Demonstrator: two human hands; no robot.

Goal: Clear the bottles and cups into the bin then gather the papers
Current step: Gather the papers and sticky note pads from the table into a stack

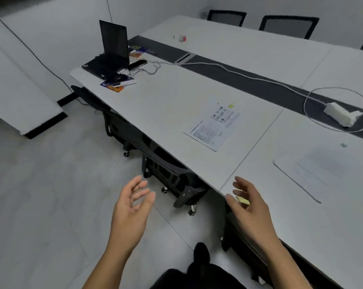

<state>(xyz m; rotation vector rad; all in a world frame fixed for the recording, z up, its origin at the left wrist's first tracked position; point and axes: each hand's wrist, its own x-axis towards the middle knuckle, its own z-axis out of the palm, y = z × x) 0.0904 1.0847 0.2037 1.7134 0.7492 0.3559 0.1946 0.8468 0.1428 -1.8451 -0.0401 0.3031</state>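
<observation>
We're looking at an office meeting room here. A long white conference table (176, 97) is stretching across the view, with a dark strip (249, 80) running down its middle and a cable hatch (183, 58) sitting in it. Black mesh-backed chairs (289, 26) are lining the far side, and wheeled chairs (168, 174) are tucked under the near edge. An open laptop (111, 53) is standing at the table's end, a white power strip (341, 113) is trailing its cord, and printed papers (214, 126) are lying flat on top.
</observation>
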